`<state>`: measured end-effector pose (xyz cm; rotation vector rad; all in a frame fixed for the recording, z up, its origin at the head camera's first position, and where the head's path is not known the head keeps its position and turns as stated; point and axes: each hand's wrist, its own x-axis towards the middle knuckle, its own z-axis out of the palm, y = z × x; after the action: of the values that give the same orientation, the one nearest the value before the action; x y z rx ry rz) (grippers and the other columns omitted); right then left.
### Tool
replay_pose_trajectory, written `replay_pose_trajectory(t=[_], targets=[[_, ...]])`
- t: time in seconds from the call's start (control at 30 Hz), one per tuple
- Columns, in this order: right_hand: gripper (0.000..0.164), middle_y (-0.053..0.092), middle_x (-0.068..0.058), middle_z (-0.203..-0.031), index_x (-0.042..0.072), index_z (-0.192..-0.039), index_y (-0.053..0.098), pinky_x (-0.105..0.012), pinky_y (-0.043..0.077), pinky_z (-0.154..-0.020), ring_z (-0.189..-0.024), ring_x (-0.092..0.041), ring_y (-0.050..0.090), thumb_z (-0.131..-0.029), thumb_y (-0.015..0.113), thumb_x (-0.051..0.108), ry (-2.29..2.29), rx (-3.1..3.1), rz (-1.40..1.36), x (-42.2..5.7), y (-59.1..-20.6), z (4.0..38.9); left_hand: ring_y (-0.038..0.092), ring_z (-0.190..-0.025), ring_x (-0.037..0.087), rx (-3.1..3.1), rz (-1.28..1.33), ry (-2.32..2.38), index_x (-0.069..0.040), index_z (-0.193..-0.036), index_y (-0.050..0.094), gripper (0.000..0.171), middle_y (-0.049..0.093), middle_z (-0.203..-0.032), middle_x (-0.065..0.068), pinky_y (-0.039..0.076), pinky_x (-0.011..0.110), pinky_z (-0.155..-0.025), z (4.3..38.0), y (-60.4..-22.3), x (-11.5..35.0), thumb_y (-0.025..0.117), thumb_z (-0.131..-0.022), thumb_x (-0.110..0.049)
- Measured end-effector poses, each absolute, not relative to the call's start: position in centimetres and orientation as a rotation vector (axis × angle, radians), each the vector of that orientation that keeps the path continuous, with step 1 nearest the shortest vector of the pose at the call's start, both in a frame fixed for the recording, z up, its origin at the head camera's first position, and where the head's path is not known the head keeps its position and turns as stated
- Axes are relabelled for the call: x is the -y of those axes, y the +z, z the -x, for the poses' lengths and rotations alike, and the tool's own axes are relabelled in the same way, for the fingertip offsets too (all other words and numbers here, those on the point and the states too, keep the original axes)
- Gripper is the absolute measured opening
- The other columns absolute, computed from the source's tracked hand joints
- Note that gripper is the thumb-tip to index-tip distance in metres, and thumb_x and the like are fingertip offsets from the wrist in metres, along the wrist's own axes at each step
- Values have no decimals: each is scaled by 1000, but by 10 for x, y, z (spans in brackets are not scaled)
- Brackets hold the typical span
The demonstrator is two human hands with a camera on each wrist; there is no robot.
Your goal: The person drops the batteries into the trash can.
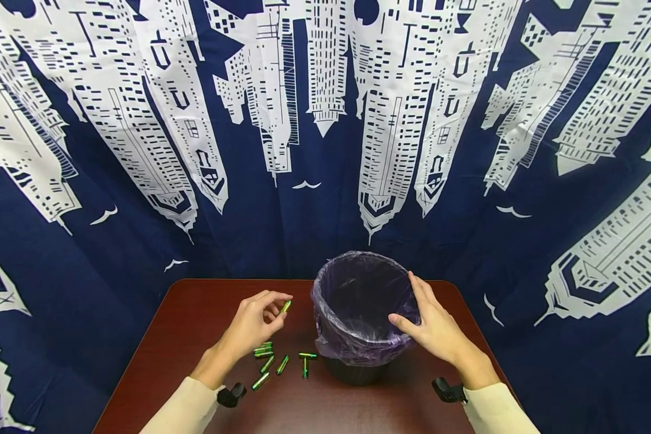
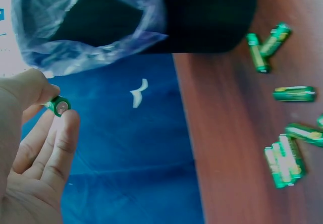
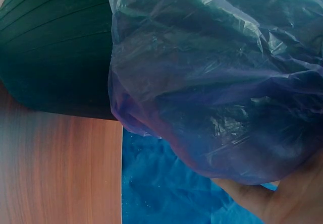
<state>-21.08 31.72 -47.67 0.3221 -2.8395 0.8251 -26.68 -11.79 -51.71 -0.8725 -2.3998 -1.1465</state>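
Between thumb and fingertips, my left hand (image 1: pixel 256 322) pinches a green and gold battery (image 1: pixel 286 306), raised above the table left of the bin. Its flat silver end faces the camera in the left wrist view. A dark trash bin (image 1: pixel 352 372) stands upright, lined with a translucent purple bag (image 1: pixel 333 328) folded over its rim. At the bin's right side, my right hand (image 1: pixel 436 325) rests against the bagged rim, fingers extended and thumb reaching over the edge. Several more green batteries (image 2: pixel 294 94) lie loose on the table, left of the bin.
The reddish-brown wooden table (image 1: pixel 195 319) ends just behind the bin. A dark blue curtain (image 1: pixel 304 229) with white upside-down buildings hangs close behind it. Two of the batteries (image 1: pixel 307 355) lie close to the bin's left side.
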Motion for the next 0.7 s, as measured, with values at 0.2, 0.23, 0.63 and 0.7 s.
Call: replay_pose_trajectory(t=[0.2,0.23,0.63,0.7], targets=[[114,25,-25,-191,11,-188,13,-89,46,-121,-162,-63,51,-107,75,63,828,2837,-317,-317,-477,210,76,-86,12,2369,897,-1143,-8,-134,82,38,82,-109,7,70,26,-79,275,-487,108,89,-97,3],[114,25,-25,-191,11,-188,13,-88,46,-121,-162,-62,51,-107,75,63,827,2836,-319,-317,-476,210,76,-86,13,2362,900,-1142,-8,-134,82,38,82,-109,7,70,26,-79,277,-482,107,88,-97,3],[114,25,-24,-191,12,-188,14,-90,45,-120,-163,-63,49,-106,75,63,828,2839,-308,-315,-476,210,78,-87,18,2289,973,-1134,-6,-137,82,37,82,-110,10,72,31,-82,293,-430,77,85,-100,1],[114,25,-25,-191,12,-188,14,-90,44,-121,-163,-63,49,-106,74,63,827,2839,-305,-316,-476,210,78,-89,19,2296,984,-1135,-6,-137,81,36,82,-111,10,72,32,-83,296,-422,71,85,-101,0]])
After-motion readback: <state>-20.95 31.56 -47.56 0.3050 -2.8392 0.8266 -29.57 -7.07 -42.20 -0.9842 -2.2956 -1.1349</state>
